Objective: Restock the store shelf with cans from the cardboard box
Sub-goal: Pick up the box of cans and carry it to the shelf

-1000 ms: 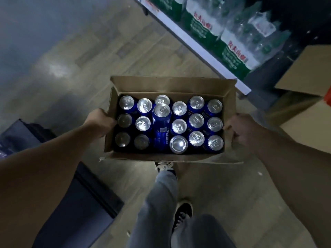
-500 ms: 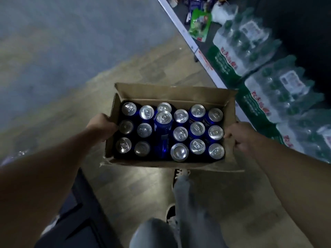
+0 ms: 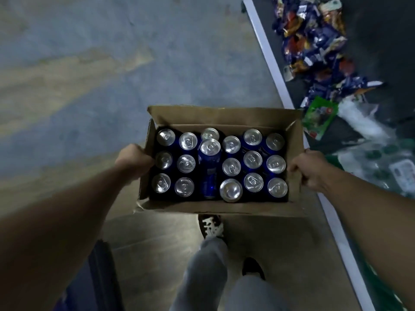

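Note:
An open cardboard box [image 3: 222, 115] hangs in front of me above the floor, carried level. My left hand [image 3: 132, 160] grips its left wall and my right hand [image 3: 307, 171] grips its right wall. Inside stand several blue cans with silver tops [image 3: 252, 159] in rows. One blue can [image 3: 210, 169] lies tilted on top of the others near the middle. The store shelf [image 3: 269, 55] runs along the right, its white edge slanting down the frame.
Snack bags [image 3: 314, 41] and a green packet [image 3: 318, 116] lie on the low shelf at right, with shrink-wrapped water bottles [image 3: 381, 158] nearer me. A dark blue object [image 3: 98, 277] stands at lower left. My legs and shoes [image 3: 212, 227] are below the box on the wooden floor.
I have walked forward along the shelf with the box; the water-bottle packs slid toward me and snack bags came into view. Both hands keep the same grip.

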Demonstrator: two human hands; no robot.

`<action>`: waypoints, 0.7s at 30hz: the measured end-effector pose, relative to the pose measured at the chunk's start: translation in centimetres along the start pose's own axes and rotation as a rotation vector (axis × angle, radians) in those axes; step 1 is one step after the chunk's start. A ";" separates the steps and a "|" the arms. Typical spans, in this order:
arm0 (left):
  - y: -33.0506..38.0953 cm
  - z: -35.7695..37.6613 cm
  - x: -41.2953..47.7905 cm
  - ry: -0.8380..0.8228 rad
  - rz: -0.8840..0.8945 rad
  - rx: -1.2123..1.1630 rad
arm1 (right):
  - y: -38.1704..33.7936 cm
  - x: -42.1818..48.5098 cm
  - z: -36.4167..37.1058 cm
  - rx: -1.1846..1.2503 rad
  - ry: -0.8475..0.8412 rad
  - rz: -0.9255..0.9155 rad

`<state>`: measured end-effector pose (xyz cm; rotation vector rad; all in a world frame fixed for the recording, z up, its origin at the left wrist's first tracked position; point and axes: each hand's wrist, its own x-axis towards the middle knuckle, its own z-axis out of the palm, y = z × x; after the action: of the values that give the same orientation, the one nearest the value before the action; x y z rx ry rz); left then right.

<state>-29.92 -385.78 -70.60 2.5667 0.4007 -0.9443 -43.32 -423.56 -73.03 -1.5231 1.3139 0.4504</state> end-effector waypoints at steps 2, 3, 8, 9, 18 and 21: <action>1.7 -2.4 3.8 0.008 -0.010 0.005 | -4.2 2.0 2.0 -0.009 -0.016 -0.004; 2.6 -3.6 5.6 0.015 -0.012 0.004 | -6.1 2.8 3.1 -0.013 -0.027 -0.003; 7.2 -10.4 15.0 0.066 -0.026 0.024 | -17.6 7.6 8.0 0.026 -0.036 -0.024; 8.3 -12.0 16.9 0.057 -0.032 0.029 | -19.9 8.6 9.0 0.048 -0.051 -0.016; 16.2 -23.9 33.2 0.006 0.001 -0.015 | -37.0 14.6 16.0 0.093 -0.033 0.025; 19.3 -28.2 37.4 0.006 0.037 0.015 | -42.4 15.2 18.2 0.117 0.017 0.050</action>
<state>20.68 -385.57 -70.90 2.5820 0.3474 -0.9295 5.16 -420.92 -73.49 -1.4029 1.3704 0.3860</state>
